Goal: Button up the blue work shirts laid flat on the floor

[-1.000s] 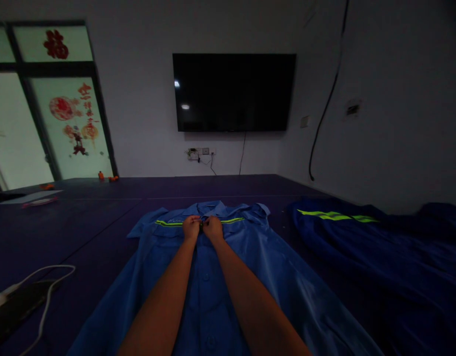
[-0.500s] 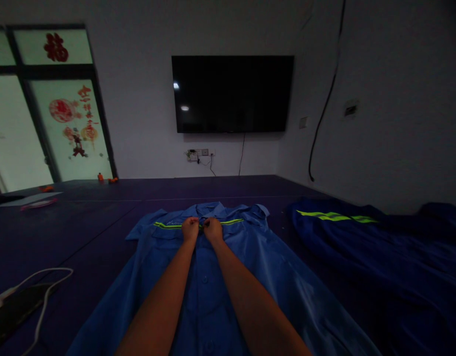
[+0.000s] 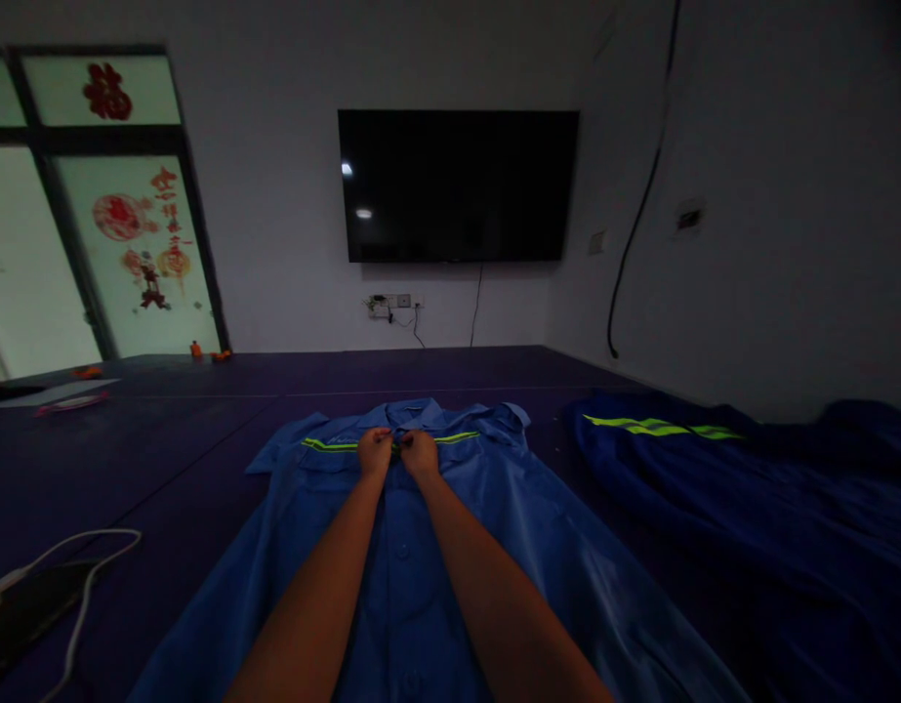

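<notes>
A blue work shirt [image 3: 450,508] with a yellow-green stripe across the chest lies spread out, its collar at the far end. My left hand [image 3: 375,451] pinches the front edge of the shirt at stripe height. Close beside it, my right hand [image 3: 419,454] is closed on the other side of the same front opening. Both sets of fingertips nearly meet at the button strip; the button there is hidden by them. Lower down the front, a button [image 3: 402,551] shows on the strip.
Right of the shirt lies a dark blue garment [image 3: 684,488] with a yellow-green stripe. At lower left are a white cable [image 3: 91,576] and a dark flat object [image 3: 36,610]. Small orange items [image 3: 196,350] stand far left on the purple surface [image 3: 193,430]. A television [image 3: 457,186] hangs ahead.
Both hands stay pinched at the same place on the shirt front, with only slight finger movement. The whole view has shifted very slightly.
</notes>
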`<control>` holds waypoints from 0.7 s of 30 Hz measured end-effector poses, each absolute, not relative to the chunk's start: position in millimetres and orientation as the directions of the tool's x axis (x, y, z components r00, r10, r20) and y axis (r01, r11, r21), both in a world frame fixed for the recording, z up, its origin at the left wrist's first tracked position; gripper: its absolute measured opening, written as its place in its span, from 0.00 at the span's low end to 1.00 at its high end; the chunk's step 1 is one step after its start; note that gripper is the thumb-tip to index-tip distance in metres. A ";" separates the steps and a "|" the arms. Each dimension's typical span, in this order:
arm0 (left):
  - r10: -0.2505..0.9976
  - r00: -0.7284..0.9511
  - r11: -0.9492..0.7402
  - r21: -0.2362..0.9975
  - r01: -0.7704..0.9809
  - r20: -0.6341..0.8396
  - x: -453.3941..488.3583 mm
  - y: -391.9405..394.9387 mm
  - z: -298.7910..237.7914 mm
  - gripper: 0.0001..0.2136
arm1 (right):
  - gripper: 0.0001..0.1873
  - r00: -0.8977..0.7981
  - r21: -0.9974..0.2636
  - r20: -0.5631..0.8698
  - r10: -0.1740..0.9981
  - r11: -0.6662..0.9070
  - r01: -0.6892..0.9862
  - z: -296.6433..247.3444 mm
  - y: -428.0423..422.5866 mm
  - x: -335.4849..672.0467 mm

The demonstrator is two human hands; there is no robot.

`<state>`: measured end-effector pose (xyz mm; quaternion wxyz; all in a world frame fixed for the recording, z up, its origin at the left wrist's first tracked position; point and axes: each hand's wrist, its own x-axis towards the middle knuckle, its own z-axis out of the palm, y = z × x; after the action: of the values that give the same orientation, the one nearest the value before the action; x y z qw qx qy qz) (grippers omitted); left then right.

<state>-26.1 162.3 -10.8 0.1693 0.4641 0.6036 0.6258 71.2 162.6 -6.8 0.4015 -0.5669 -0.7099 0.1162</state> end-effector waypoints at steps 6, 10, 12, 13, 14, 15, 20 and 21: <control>0.795 -0.488 -0.225 0.921 0.317 0.361 -24.5 161.3 -10.3 0.10 | 0.09 -0.039 -0.625 0.434 0.900 0.332 0.706 -5.8 161.5 71.3; 0.803 -0.476 -0.228 0.922 0.312 0.359 -23.7 160.4 -10.7 0.13 | 0.09 -0.040 -0.627 0.437 0.899 0.336 0.703 -5.9 161.5 70.9; 0.806 -0.472 -0.227 0.923 0.312 0.357 -23.3 160.1 -10.8 0.15 | 0.09 -0.036 -0.628 0.437 0.899 0.334 0.703 -5.8 161.7 70.7; 0.806 -0.472 -0.225 0.923 0.312 0.357 -23.1 160.0 -10.7 0.15 | 0.09 -0.034 -0.629 0.437 0.899 0.333 0.703 -5.7 161.9 70.7; 0.806 -0.472 -0.224 0.923 0.314 0.357 -23.0 160.0 -10.7 0.15 | 0.09 -0.033 -0.629 0.438 0.898 0.332 0.703 -5.7 162.1 70.7; 0.806 -0.472 -0.223 0.922 0.316 0.357 -23.0 160.1 -10.6 0.15 | 0.09 -0.031 -0.629 0.438 0.898 0.332 0.703 -5.7 162.3 70.7; 0.803 -0.470 -0.217 0.915 0.340 0.365 -24.6 161.6 -11.4 0.15 | 0.10 -0.028 -0.630 0.443 0.896 0.333 0.701 -6.7 163.0 70.7; 0.801 -0.471 -0.216 0.913 0.347 0.369 -25.0 162.1 -11.8 0.15 | 0.10 -0.029 -0.630 0.444 0.896 0.335 0.700 -6.9 163.1 70.7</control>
<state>-25.0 162.1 -11.8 0.1848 0.4798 0.5981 0.6147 70.7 163.1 -6.9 0.4090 -0.5642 -0.7073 0.1193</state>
